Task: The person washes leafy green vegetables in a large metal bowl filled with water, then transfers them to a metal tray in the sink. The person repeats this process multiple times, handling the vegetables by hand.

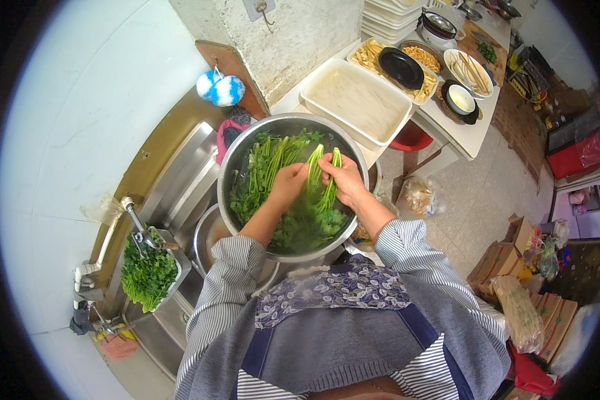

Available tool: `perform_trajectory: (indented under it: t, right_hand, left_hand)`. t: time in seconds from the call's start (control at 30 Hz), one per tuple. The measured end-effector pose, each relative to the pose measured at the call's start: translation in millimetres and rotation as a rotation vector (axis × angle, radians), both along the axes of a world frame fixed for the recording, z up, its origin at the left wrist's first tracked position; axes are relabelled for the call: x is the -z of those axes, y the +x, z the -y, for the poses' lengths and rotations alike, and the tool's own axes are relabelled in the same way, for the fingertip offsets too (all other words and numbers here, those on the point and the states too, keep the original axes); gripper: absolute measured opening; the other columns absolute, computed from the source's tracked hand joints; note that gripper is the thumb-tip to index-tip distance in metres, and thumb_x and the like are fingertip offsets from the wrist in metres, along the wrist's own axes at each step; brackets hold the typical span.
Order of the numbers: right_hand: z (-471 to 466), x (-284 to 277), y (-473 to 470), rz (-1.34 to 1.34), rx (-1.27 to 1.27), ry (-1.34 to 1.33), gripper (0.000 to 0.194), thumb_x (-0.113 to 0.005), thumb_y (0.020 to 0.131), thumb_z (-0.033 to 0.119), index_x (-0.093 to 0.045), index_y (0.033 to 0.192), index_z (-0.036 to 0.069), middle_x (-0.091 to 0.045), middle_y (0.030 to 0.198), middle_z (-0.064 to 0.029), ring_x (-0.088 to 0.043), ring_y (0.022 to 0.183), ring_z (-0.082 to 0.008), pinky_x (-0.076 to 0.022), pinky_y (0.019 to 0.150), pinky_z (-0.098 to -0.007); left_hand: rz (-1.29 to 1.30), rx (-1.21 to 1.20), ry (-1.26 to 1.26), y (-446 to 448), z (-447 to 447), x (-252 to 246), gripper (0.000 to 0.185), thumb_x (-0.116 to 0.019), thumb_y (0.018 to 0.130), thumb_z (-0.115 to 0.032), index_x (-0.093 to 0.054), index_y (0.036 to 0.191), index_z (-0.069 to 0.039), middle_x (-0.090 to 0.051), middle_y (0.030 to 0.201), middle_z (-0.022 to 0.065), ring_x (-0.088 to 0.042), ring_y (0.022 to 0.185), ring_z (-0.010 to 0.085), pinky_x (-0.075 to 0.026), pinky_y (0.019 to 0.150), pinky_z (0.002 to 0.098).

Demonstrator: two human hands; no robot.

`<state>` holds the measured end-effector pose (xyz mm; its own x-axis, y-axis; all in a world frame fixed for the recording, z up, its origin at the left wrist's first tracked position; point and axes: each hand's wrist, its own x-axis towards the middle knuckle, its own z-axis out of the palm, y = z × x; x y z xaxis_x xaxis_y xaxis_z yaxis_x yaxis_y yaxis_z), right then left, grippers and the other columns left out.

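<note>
Both hands are over a large round metal basin (292, 258) of water with leafy green herb stalks (267, 160), which look like cilantro or celery. My left hand (290, 185) grips a small bunch of pale-ended stalks (314, 162) near its root end. A second small bunch (331, 192) is pinched in my right hand (345, 177), its white ends pointing up and its leaves hanging down to the water. More stalks lie along the basin's left side, with loose leaves toward the near side. Parts of the stalks are hidden behind my fingers.
Left of me, a stainless sink (155, 332) holds a tray of leafy greens (147, 275) under a tap (147, 237). A white rectangular tub (355, 102) stands beyond the basin. Farther right, a table (467, 132) bears dishes of cut food; a plastic bag (421, 196) and cardboard boxes (495, 262) are on the floor.
</note>
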<state>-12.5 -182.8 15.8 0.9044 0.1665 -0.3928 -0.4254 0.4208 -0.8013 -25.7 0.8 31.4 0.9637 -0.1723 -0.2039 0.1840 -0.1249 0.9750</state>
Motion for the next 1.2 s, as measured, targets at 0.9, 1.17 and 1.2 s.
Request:
perform_trajectory:
  t: [0.9,1.17,1.2]
  right_hand:
    - [-16,32,3,0.046,0.060,-0.292,0.014,-0.074,0.093,0.006,-0.062,0.100,0.003,-0.062,0.077,-0.0020,-0.054,0.055,-0.0105,-0.0424,0.049,-0.0278]
    - [-8,14,3,0.216,-0.038,-0.622,0.015,-0.074,0.090,0.010,-0.070,0.101,0.000,-0.070,0.077,-0.0100,-0.068,0.065,-0.0155,-0.0521,0.057,-0.0321]
    - [-8,11,3,0.227,-0.048,-0.700,0.019,-0.074,0.088,0.012,-0.072,0.102,0.000,-0.073,0.080,-0.0141,-0.071,0.068,-0.0182,-0.0552,0.060,-0.0347]
  left_hand:
    - [0.258,0.063,0.306,27,-3,67,0.019,-0.062,0.100,-0.011,-0.067,0.116,-0.005,-0.074,0.101,0.0115,-0.070,0.094,0.0215,-0.053,0.084,0.0354]
    - [0.196,0.124,0.178,27,-9,44,0.015,-0.066,0.097,-0.005,-0.068,0.112,-0.004,-0.072,0.095,0.0042,-0.066,0.086,0.0114,-0.053,0.079,0.0279]
    - [0.214,0.124,0.240,25,-8,40,0.016,-0.067,0.096,-0.006,-0.068,0.112,-0.004,-0.072,0.094,0.0041,-0.066,0.084,0.0112,-0.053,0.078,0.0278]
